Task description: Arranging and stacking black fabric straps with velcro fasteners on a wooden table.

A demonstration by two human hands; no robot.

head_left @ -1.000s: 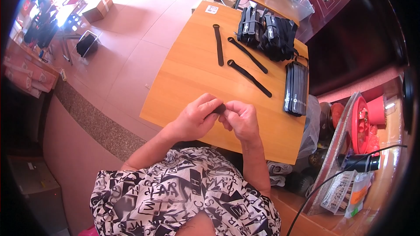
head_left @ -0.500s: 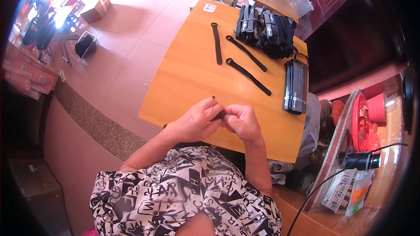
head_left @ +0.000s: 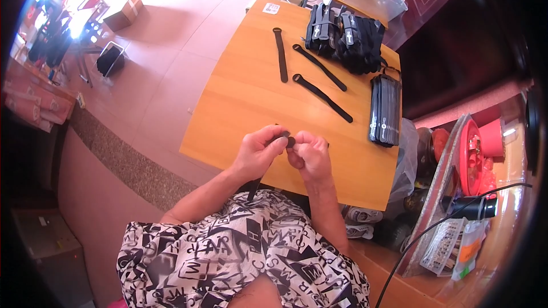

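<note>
The wooden table (head_left: 228,102) takes up most of the space in front of the person, its top a warm yellow-brown. At its far right corner I can see bulky bundles (head_left: 361,48) of dark straps, and nearer along the right edge a neat flat stack (head_left: 385,111) of more.

Then the two hands, close together above the near edge. The left hand (head_left: 254,153) has thumb and forefinger pinched on a small dark strap (head_left: 290,142); the right hand (head_left: 313,157) has its fingers curled in at the same piece, thumb and fingertips together on it as far as I can make out. Most of the strap is hidden in the grip. A dark tail (head_left: 253,189) hangs below the left hand, probably the same strap's other end.

Beyond them, three slim loose straps (head_left: 323,98) lie apart, each with a looped end pointing away.

The held one looks light, soft and bendy, hardly breakable, and not slippery I'd guess. A fingertip pinch near an end should suit it, since the middle would just flop.
</note>
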